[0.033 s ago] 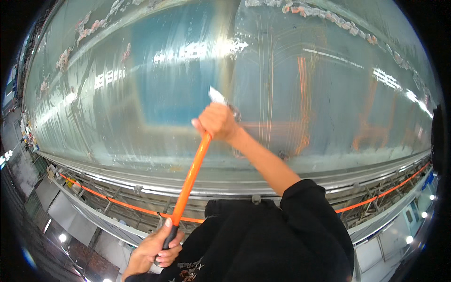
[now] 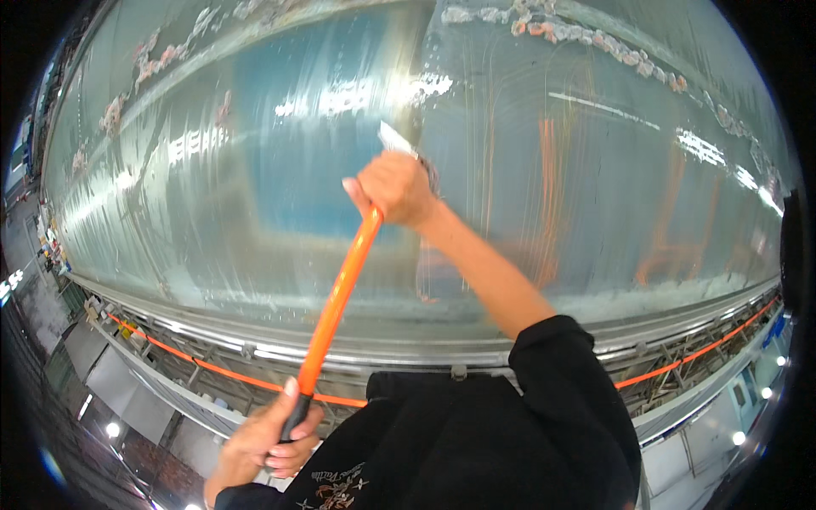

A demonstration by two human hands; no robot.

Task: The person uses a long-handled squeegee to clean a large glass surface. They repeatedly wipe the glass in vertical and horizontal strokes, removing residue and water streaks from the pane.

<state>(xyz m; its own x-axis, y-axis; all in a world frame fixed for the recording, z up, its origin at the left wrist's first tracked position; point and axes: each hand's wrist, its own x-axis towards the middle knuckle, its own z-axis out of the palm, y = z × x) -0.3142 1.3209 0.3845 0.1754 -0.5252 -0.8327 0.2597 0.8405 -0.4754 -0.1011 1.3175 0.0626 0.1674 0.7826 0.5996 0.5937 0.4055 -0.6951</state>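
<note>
A long-handled scraper with an orange shaft (image 2: 342, 293) slants across the middle of the view, in both my hands. Near its top my right hand (image 2: 395, 185) is closed round the shaft, just below the pale metal blade (image 2: 394, 140). Lower down, my left hand (image 2: 270, 438) wraps the black grip in front of my body. The blade lies over a large wet glass-like sheet (image 2: 331, 178); my right hand hides part of the blade. Faint orange streaks (image 2: 548, 195) run down the sheet to the right of my hand.
Lumpy pale and pinkish residue (image 2: 595, 42) lines the sheet's far side. A metal rail (image 2: 280, 348) edges the near side. Past it, an orange hose-like line (image 2: 229, 367) crosses a metal framework close to my body.
My right hand and the scraper's blade have moved farther away over the sheet, and my left hand has shifted slightly left. Several orange streaks beside the right forearm have faded or gone.
</note>
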